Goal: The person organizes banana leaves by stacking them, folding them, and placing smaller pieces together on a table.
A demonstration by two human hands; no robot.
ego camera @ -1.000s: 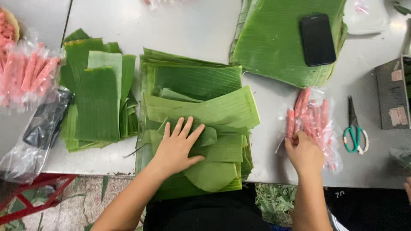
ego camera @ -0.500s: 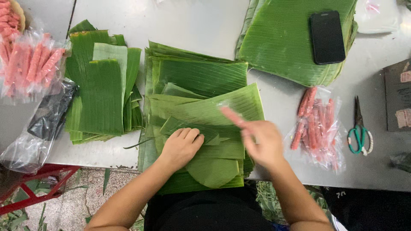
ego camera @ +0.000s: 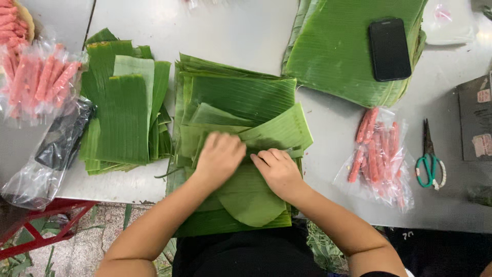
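Both hands down on the middle stack of cut green banana leaves, at the near edge of the grey metal table. Left hand curled, fingers bent and close together, knuckles up, pressing on a pale folded leaf piece on top of the stack. Right hand just beside it, almost touching, fingers likewise bent and narrow, tips tucked at the fold of the same piece; whether anything is pinched underneath, cannot tell. A rounded light-green leaf lying under both wrists, toward the near side.

To the left, a second pile of narrower dark-green leaf strips, and further left a clear plastic bag of pink sausage sticks with an emptier crumpled clear bag nearer. Far right, a broad heap of large banana leaves with a black phone resting on it. Right of the hands, well apart, another clear bag of pink sausage sticks, and beside it teal-handled scissors lying flat.
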